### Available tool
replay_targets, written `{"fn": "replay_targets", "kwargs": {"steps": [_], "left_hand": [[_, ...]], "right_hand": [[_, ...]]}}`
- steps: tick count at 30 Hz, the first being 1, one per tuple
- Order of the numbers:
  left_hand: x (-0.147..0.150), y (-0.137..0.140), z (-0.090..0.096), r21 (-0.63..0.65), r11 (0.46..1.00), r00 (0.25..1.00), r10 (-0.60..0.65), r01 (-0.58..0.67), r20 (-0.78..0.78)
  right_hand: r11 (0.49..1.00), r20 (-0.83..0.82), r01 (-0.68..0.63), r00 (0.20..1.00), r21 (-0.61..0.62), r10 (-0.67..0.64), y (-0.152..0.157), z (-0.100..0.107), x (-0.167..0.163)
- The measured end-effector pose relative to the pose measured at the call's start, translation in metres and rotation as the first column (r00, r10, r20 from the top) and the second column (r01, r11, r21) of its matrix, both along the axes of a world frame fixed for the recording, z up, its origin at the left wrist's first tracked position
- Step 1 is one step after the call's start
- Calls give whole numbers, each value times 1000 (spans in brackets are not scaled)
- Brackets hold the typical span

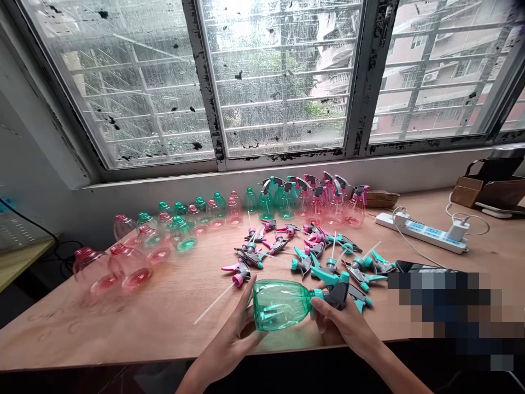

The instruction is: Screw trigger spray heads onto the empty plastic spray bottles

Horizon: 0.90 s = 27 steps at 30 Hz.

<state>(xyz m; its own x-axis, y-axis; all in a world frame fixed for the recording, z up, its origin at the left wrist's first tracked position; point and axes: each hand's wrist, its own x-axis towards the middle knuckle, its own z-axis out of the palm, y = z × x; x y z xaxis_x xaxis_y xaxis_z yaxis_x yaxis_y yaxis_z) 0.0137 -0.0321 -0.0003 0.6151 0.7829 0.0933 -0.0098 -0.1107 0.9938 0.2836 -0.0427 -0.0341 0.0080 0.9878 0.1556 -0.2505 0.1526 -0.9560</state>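
A clear green spray bottle (pixel 281 303) lies sideways in the air above the table's front edge, its base to the left. My left hand (pixel 235 328) is closed around the base end. At the neck, my right hand (pixel 340 317) grips the teal collar of the grey and teal trigger sprayer (pixel 338 290), which sits on the bottle's mouth. Just beyond my hands lies a heap of loose trigger sprayers, some teal like this sprayer (pixel 301 262), others pink like this sprayer (pixel 238 273) with its straw pointing toward me.
Open pink bottles (pixel 131 265) and green bottles (pixel 183 234) stand along the left and back. Bottles with sprayers fitted (pixel 315 205) stand by the wall under the window. At right are a white power strip (pixel 422 232) with cables and a cardboard box (pixel 488 189).
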Motion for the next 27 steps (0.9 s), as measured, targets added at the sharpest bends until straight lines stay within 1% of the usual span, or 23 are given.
{"fn": "replay_targets", "kwargs": {"steps": [6,10,13,16,18,21,27], "left_hand": [[-3,2,1,-17,1000,1000,16,-16,-2],[-3,2,1,-10,1000,1000,-8,8,-8],[-2,2,-1,15,1000,1000,11,-11,8],[-1,1,0,2,1000,1000,11,-11,11],[-1,1,1,-14,1000,1000,24,-23,20],[-2,1,2,-30,998,999,47,-47,14],[-1,2,-2,13,1000,1000,7,-7,17]], "right_hand": [[999,9,-36,999,-1,36,0,-3,0],[1000,21,-17,1000,-12,17,0,-4,0],[1000,-9,-13,1000,-15,13,1,-3,0],[1000,-29,-8,1000,-21,7,0,-2,-1],[1000,-19,-6,1000,-20,5,-1,-1,-2],[999,28,-35,999,-13,35,-2,3,-1],[999,2,-31,1000,-23,31,-1,6,-1]]}}
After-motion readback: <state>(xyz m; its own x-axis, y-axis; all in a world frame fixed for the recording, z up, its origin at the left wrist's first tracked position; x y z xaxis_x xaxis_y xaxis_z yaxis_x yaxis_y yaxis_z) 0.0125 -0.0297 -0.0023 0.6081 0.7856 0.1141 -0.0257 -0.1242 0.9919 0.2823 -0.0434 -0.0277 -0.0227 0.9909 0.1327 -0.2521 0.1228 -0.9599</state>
